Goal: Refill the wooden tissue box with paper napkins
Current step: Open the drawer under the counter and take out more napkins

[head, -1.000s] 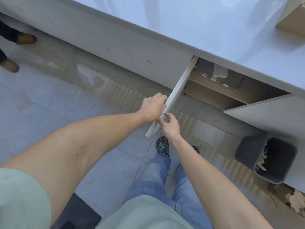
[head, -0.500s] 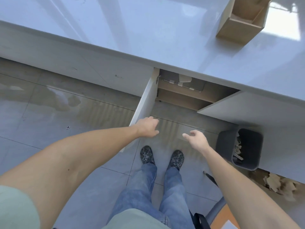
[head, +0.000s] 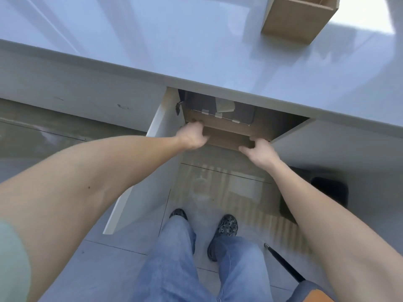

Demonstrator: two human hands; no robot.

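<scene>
On shelf edge (head: 226, 139), curled fingers (head: 247, 147).

Glossy pale countertop (head: 196, 40) fills top of view, w/ bright window glare at upper right. Below it, white cabinet fronts (head: 76, 92), scuffed in spots. One cabinet door (head: 141, 171) hangs open, swung out toward the floor side; interior shows a brown wood shelf (head: 229, 138) & a grey tray-like thing behind, details unclear. Floor (head: 54, 131) = large grey tiles, shiny, w/ striped light reflections. Dark bin (head: 329, 190) at right, blurred.
</scene>
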